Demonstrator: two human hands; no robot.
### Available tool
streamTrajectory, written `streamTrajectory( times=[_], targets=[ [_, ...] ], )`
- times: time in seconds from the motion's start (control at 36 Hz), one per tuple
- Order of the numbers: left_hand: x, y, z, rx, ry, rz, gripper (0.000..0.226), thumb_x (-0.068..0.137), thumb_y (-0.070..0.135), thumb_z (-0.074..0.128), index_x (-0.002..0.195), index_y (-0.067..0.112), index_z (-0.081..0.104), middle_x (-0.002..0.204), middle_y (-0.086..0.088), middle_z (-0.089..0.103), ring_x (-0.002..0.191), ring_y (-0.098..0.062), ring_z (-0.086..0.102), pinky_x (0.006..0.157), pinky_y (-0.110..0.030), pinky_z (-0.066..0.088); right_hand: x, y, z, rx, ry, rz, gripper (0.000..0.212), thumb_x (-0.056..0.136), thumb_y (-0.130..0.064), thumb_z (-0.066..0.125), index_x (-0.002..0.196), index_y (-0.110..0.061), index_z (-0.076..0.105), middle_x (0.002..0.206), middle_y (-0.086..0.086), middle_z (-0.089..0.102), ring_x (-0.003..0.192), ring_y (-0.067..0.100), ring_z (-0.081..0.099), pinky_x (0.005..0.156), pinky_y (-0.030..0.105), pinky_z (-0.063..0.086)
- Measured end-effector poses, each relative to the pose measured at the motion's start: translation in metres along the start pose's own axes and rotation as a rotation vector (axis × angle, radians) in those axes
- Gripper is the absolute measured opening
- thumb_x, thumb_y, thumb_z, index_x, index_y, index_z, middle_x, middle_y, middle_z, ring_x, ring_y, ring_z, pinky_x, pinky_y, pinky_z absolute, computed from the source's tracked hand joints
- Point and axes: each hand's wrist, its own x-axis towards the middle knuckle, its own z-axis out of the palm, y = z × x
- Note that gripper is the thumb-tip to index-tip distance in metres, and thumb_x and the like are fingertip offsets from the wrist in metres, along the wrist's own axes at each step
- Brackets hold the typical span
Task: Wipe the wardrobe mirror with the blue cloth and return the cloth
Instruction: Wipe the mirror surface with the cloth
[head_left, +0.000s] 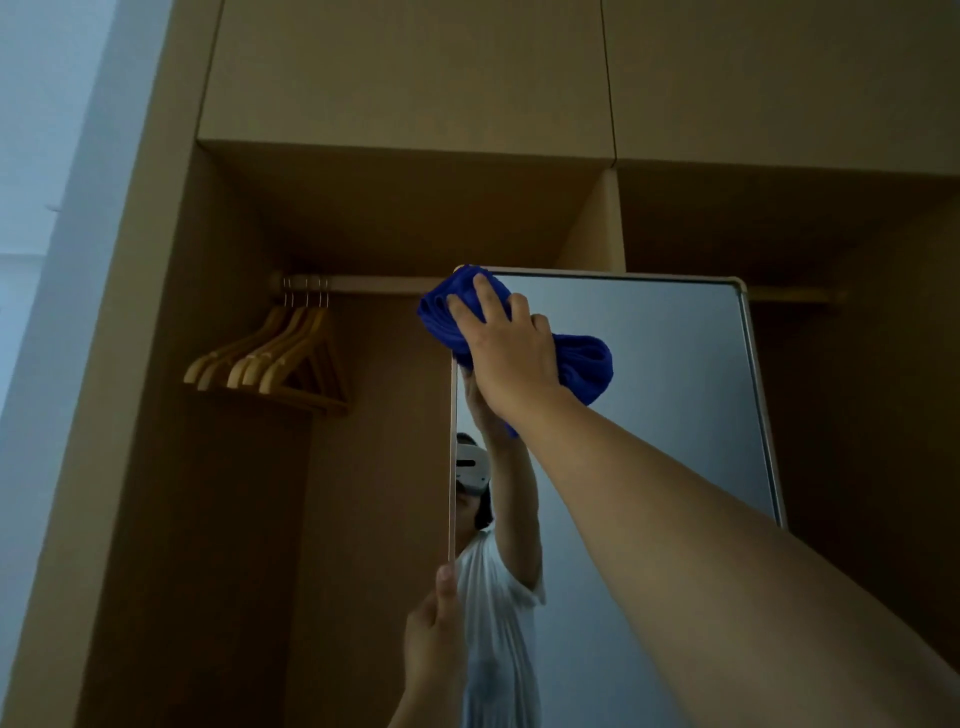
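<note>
Cloth (584, 366), blue and bunched, sits at the upper left corner of the mirror (670, 395), near the middle of the frame, pressed against the glass and overlapping the frame's top edge. Right hand (506, 345) lies over it with fingers curled into the folds, gripping it, the arm reaching up from the lower right. Left hand (434, 629), at bottom centre, holds the mirror's left edge, thumb along the thin rim. Wooden hangers (270, 358) hang from a rail (363, 284) in the wardrobe (405, 78) at centre left.
</note>
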Motion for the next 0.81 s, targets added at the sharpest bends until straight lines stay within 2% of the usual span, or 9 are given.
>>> streamTrajectory(
  times=[0.06,0.17,0.33,0.39,0.44,0.56,0.64,0.75,0.81],
  targets=[
    [0.0,0.0,0.0,0.002,0.014,0.028,0.054,0.095,0.046,0.032,0.091,0.006,0.068,0.084,-0.023,0.067,0.065,-0.017,0.055,0.058,-0.025,0.04,0.009,0.004,-0.001,0.007,-0.004,0.033,0.069,0.092,-0.014,0.055,0.149,-0.026,0.019,0.159,0.009,0.009,0.134,0.035,0.026,0.103,0.046,0.033],
    [-0.002,0.001,0.001,0.01,0.067,0.07,0.06,0.094,0.047,0.03,0.108,0.003,0.068,0.09,-0.015,0.07,0.087,-0.023,0.066,0.073,-0.03,0.05,0.018,0.016,0.0,-0.01,-0.001,0.133,0.071,0.091,-0.017,0.057,0.149,-0.028,0.017,0.159,0.008,0.009,0.135,0.035,0.026,0.102,0.047,0.033],
    [-0.006,0.002,0.004,0.02,0.071,0.059,0.076,0.088,0.056,0.028,0.098,-0.009,0.065,0.05,-0.001,0.058,0.052,-0.014,0.055,0.05,-0.027,0.041,0.009,0.036,0.005,-0.061,-0.001,0.35,0.073,0.091,-0.029,0.06,0.149,-0.025,0.016,0.158,0.01,0.012,0.134,0.036,0.028,0.101,0.049,0.035],
    [-0.005,0.0,0.006,0.012,0.08,0.057,0.08,0.086,0.059,0.027,0.101,-0.01,0.064,0.08,-0.025,0.068,0.079,-0.035,0.066,0.069,-0.04,0.051,0.009,0.034,0.005,-0.072,-0.021,0.355,0.074,0.091,-0.03,0.059,0.15,-0.024,0.014,0.158,0.011,0.01,0.136,0.036,0.025,0.102,0.049,0.034],
    [-0.006,0.003,0.007,-0.001,0.095,0.034,0.071,0.091,0.053,0.028,0.109,-0.005,0.064,0.099,-0.032,0.065,0.097,-0.043,0.061,0.082,-0.045,0.05,0.01,0.029,0.005,-0.062,-0.038,0.345,0.076,0.091,-0.029,0.059,0.15,-0.023,0.012,0.159,0.012,0.007,0.137,0.038,0.022,0.103,0.051,0.032],
    [-0.009,0.004,0.007,-0.045,0.121,0.092,0.056,0.08,0.061,0.026,0.069,0.019,0.061,0.062,-0.01,0.061,0.062,-0.023,0.058,0.059,-0.031,0.042,0.01,0.022,0.008,-0.002,-0.068,0.184,0.085,0.086,-0.024,0.061,0.151,-0.026,0.007,0.159,0.009,-0.005,0.14,0.04,0.01,0.108,0.056,0.022],
    [-0.006,0.003,0.007,-0.04,0.146,0.09,0.051,0.092,0.052,0.029,0.075,0.017,0.062,0.072,-0.017,0.065,0.074,-0.032,0.063,0.064,-0.037,0.047,0.007,0.027,0.012,0.047,-0.081,0.071,0.079,0.09,-0.032,0.053,0.151,-0.029,0.004,0.159,0.005,-0.011,0.143,0.038,0.004,0.11,0.059,0.012],
    [-0.005,0.003,0.006,-0.015,0.103,0.076,0.061,0.093,0.047,0.032,0.079,-0.001,0.067,0.064,-0.011,0.062,0.063,-0.023,0.057,0.061,-0.03,0.043,0.004,0.037,0.018,0.06,-0.026,0.085,0.07,0.094,-0.047,0.041,0.152,-0.03,0.005,0.16,0.003,-0.008,0.143,0.036,0.006,0.11,0.061,0.011],
    [-0.005,0.001,0.005,0.015,0.07,0.103,0.068,0.086,0.054,0.028,0.066,-0.001,0.062,0.054,-0.011,0.057,0.055,-0.022,0.053,0.057,-0.028,0.041,0.003,0.04,0.02,0.052,0.008,0.133,0.067,0.096,-0.046,0.038,0.152,-0.029,0.005,0.16,0.004,-0.005,0.144,0.036,0.009,0.11,0.061,0.013]
  ],
)
